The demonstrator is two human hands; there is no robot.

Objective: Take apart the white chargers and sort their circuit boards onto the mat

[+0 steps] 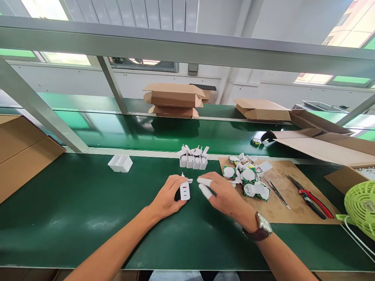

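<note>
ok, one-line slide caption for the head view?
Left hand holds a white charger upright on the green bench; right hand, fingers cotted, hovers beside it.

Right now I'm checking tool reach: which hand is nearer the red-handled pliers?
Right. The right hand lies left of the red-handled pliers; the left hand is farther left, holding a white charger.

A single head-worn camera looks forward and down, close over the green workbench (73, 210).

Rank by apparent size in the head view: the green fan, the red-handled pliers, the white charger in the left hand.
1. Green fan, partly cut off and nearer the camera, so unsure.
2. Red-handled pliers.
3. White charger.
</note>
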